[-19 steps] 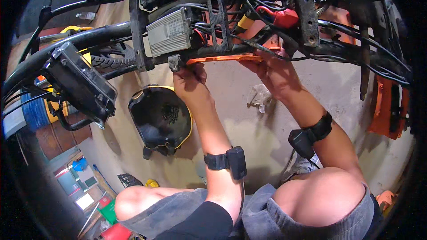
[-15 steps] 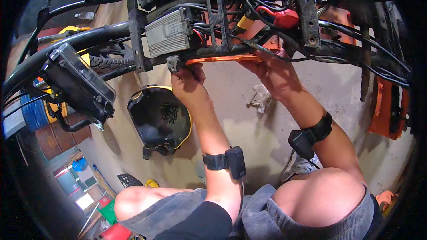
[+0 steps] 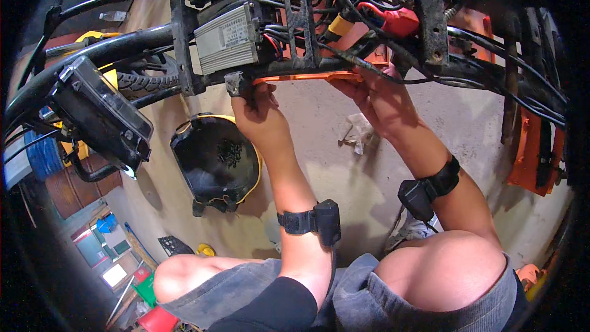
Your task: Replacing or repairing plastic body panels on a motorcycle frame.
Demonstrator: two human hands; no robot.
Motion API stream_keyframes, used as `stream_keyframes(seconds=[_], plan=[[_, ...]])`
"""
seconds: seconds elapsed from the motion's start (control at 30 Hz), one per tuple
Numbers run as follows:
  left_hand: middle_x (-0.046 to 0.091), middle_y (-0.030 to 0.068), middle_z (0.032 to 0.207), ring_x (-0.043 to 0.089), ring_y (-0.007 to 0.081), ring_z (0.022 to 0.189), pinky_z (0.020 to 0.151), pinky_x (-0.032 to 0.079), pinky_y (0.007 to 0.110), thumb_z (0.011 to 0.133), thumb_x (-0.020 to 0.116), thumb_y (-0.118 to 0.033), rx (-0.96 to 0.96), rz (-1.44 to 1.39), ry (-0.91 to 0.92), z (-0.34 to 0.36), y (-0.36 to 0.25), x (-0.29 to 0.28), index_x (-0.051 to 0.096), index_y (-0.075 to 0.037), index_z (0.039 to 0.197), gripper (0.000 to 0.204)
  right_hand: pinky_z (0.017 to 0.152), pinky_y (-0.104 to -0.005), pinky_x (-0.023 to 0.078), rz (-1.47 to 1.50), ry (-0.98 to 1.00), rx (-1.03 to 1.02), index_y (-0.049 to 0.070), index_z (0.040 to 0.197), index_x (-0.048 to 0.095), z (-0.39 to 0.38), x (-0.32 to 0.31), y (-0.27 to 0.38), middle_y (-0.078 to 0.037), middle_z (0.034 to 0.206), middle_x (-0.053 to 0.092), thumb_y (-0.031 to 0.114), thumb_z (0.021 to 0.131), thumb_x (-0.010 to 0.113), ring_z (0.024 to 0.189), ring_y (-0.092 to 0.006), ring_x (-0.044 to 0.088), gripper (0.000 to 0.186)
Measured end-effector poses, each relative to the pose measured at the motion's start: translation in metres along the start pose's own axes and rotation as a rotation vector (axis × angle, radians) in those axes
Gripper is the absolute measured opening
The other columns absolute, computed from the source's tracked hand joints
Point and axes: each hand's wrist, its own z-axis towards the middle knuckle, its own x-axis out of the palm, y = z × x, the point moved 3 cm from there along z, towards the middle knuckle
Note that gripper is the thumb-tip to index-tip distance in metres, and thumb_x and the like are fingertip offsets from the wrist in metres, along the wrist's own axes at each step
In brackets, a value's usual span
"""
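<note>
An orange plastic panel [image 3: 301,77] runs along the underside of a black tubular vehicle frame [image 3: 147,38]. Its left end is pinched in my left hand [image 3: 261,114], close to a dark bracket end. At the panel's right end, my right hand [image 3: 375,92] has its fingers closed round the edge, with some fingertips hidden behind cables and frame. Just above my left hand sits a finned silver controller box [image 3: 226,40] with wires leaving its right side. A red connector [image 3: 399,21] and a yellow-banded cable [image 3: 339,27] lie above my right hand.
A black tub with a yellow rim [image 3: 203,169] holds a pile of small dark screws [image 3: 230,154] on the floor. Crumpled paper [image 3: 357,132] lies below my right hand. A black box [image 3: 101,117] juts out at left; an orange panel [image 3: 527,154] hangs at right.
The view has shifted slightly, so the frame and tub sit a little further left. Both hands keep their hold at the panel's two ends; my left wrist has turned a little.
</note>
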Motion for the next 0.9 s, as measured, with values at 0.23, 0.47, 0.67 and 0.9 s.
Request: stream_keyframes(seconds=[0.23, 0.47, 0.67, 0.9], plan=[[0.059, 0.005, 0.072, 0.048, 0.0091, 0.057, 0.049, 0.035, 0.021, 0.093, 0.051, -0.02, 0.076, 0.118, 0.044, 0.005, 0.006, -0.011, 0.054, -0.001, 0.091, 0.019, 0.096, -0.0408, 0.046, -0.188, -0.021, -0.009, -0.007, 0.118, 0.046, -0.004, 0.004, 0.003, -0.019, 0.117, 0.057, 0.012, 0.089, 0.05, 0.107, -0.0269, 0.058, 0.036], [0.058, 0.0067, 0.072, 0.046, 0.0089, 0.056, 0.05, 0.034, 0.021, 0.095, 0.046, -0.024, -0.095, -0.089, 0.009, 0.003, 0.007, -0.005, 0.053, -0.001, 0.09, 0.024, 0.092, -0.0389, 0.049, -0.187, -0.105, 0.053, -0.007, 0.112, 0.05, -0.003, -0.019, -0.005, -0.018, 0.11, 0.06, 0.004, 0.089, 0.048, 0.1, -0.0265, 0.061, 0.026], [0.059, 0.0059, 0.072, 0.046, 0.0086, 0.057, 0.048, 0.032, 0.021, 0.096, 0.044, -0.026, -0.207, -0.213, -0.097, -0.001, 0.006, 0.005, 0.054, -0.001, 0.091, 0.027, 0.089, -0.0371, 0.052, -0.105, -0.148, 0.087, -0.007, 0.11, 0.052, -0.005, -0.02, -0.006, -0.018, 0.108, 0.061, 0.001, 0.089, 0.047, 0.097, -0.0267, 0.062, 0.023], [0.058, 0.0039, 0.071, 0.047, 0.0073, 0.056, 0.047, 0.031, 0.02, 0.098, 0.042, -0.022, -0.276, -0.299, -0.142, 0.0, 0.003, 0.004, 0.054, -0.003, 0.091, 0.023, 0.09, -0.0344, 0.051, -0.024, -0.131, 0.09, -0.007, 0.105, 0.055, -0.004, -0.028, -0.008, -0.018, 0.105, 0.062, 0.002, 0.089, 0.048, 0.1, -0.0261, 0.061, 0.02]])
